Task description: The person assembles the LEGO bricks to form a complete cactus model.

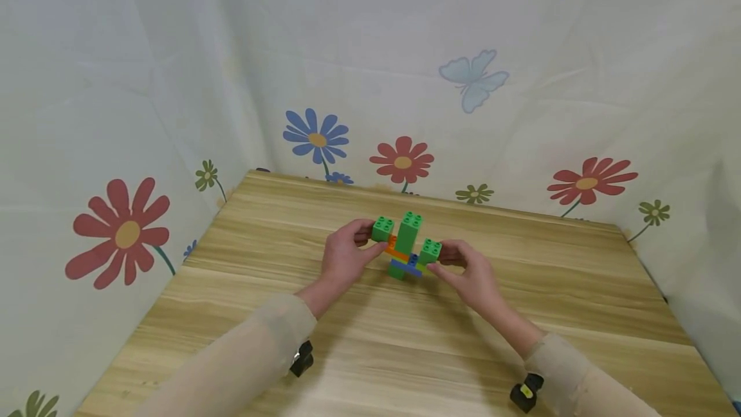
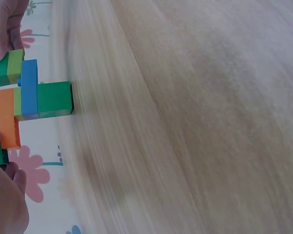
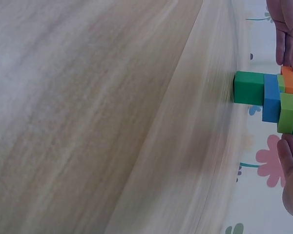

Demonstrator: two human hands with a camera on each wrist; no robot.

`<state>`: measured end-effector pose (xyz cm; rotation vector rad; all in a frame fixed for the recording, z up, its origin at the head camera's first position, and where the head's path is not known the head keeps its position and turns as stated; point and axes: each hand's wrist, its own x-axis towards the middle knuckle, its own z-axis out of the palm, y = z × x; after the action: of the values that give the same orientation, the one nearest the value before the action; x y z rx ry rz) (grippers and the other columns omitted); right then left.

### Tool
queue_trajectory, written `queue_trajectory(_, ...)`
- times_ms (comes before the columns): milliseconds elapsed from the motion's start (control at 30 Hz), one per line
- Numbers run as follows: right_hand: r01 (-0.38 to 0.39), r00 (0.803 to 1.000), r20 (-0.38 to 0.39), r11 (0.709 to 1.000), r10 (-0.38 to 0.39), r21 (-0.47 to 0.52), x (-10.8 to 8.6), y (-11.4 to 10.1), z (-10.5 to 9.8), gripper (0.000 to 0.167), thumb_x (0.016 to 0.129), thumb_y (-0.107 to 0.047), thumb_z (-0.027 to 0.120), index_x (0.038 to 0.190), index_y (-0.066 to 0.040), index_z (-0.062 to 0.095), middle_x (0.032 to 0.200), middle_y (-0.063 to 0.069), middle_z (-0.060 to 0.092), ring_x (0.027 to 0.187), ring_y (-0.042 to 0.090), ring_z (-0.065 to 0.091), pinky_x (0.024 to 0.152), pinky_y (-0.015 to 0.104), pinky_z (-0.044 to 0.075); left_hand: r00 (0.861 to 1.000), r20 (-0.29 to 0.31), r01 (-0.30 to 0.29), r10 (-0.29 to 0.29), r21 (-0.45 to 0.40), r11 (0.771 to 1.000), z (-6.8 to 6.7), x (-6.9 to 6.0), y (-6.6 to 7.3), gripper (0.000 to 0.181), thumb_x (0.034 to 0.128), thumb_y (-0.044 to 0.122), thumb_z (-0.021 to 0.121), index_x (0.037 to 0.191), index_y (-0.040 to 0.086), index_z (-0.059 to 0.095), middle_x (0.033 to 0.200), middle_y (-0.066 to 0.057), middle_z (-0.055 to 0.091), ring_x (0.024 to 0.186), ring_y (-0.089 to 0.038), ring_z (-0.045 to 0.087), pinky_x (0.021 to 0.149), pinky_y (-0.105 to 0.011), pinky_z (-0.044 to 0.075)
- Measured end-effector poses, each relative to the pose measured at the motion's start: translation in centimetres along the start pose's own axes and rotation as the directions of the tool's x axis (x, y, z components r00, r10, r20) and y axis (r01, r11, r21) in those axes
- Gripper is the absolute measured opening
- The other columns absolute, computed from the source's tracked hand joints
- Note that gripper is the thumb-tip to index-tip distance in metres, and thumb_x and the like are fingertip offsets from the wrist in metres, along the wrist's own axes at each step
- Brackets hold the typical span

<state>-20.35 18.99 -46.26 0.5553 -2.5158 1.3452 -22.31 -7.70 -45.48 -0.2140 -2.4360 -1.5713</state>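
Observation:
A small tower of toy building bricks stands on the table, with a green brick (image 2: 55, 99) at its foot and a blue brick (image 2: 29, 87) over that. Higher up, an orange brick (image 2: 9, 117) reaches left, and a tall green stack (image 1: 408, 237) rises from the middle. My left hand (image 1: 345, 253) pinches the green brick (image 1: 383, 229) at the tower's left end between thumb and fingers. On the right side, another green brick (image 1: 429, 251) sits above a light green one (image 3: 287, 113); my right hand (image 1: 476, 278) pinches it.
The wood-grain table (image 1: 370, 352) extends around the tower on all sides. Behind and beside it hangs a pale curtain (image 1: 370, 50) printed with flowers and a butterfly. Small black devices (image 1: 301, 359) are worn at both sleeves.

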Motion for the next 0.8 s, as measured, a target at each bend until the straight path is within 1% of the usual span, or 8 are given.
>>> queue_trajectory(167,-0.018,1.0,-0.009,1.0,0.018,0.018,0.2,-0.1,-0.1,0.041,0.09,-0.012,0.088,0.126,-0.003,0.07,0.109,0.009,0.078,0.1,0.026,0.076,0.089,0.035,0.063,1.0,-0.013,0.0,0.0,0.008,1.0,0.1,0.0,0.1,0.041,0.0891,0.016,0.09,0.126,0.009,0.073,0.118,-0.008,0.078,0.111,-0.033,0.074,0.099,-0.043,0.061)
queue_trajectory(300,-0.061,0.998,0.002,0.998,0.061,0.026,0.3,0.0,-0.3,0.041,0.091,-0.014,0.087,0.127,-0.001,0.07,0.111,0.012,0.079,0.1,0.027,0.077,0.086,0.027,0.062,1.0,-0.015,0.011,-0.011,0.018,1.0,0.2,0.1,0.2,0.04,0.0899,0.02,0.09,0.125,0.01,0.073,0.117,-0.006,0.078,0.111,-0.031,0.074,0.099,-0.041,0.061)
queue_trajectory(400,-0.106,0.994,0.021,0.994,0.105,0.039,0.4,0.2,-0.6,0.043,0.093,-0.017,0.086,0.129,0.0,0.07,0.113,0.014,0.079,0.1,0.027,0.077,0.084,0.024,0.062,1.0,-0.011,0.03,-0.03,0.019,0.999,0.3,0.1,0.2,0.04,0.0903,0.025,0.089,0.124,0.011,0.074,0.116,-0.003,0.078,0.111,-0.029,0.074,0.099,-0.039,0.06)
queue_trajectory(600,-0.204,0.977,0.072,0.976,0.199,0.071,0.6,0.6,-1.2,0.048,0.096,-0.021,0.083,0.135,0.002,0.067,0.118,0.017,0.077,0.106,0.03,0.076,0.086,0.027,0.062,0.997,-0.012,0.075,-0.074,0.018,0.997,0.5,0.1,0.3,0.038,0.0885,0.028,0.091,0.119,0.011,0.075,0.11,-0.003,0.078,0.106,-0.027,0.074,0.096,-0.038,0.061)
queue_trajectory(733,-0.243,0.966,0.109,0.965,0.233,0.094,0.8,0.9,-1.6,0.049,0.099,-0.023,0.08,0.138,0.004,0.065,0.122,0.02,0.076,0.112,0.033,0.074,0.09,0.03,0.062,0.995,-0.021,0.1,-0.099,0.036,0.994,0.9,0.1,0.3,0.037,0.0871,0.03,0.092,0.115,0.011,0.076,0.106,-0.002,0.078,0.1,-0.023,0.073,0.092,-0.037,0.062)
queue_trajectory(800,-0.262,0.961,0.122,0.96,0.25,0.099,1.0,1.0,-1.7,0.049,0.1,-0.023,0.079,0.139,0.004,0.065,0.122,0.021,0.076,0.112,0.033,0.074,0.09,0.031,0.062,0.994,-0.026,0.108,-0.107,0.041,0.993,1.0,0.2,0.2,0.036,0.087,0.031,0.092,0.113,0.012,0.076,0.105,-0.001,0.078,0.097,-0.02,0.073,0.09,-0.036,0.062)
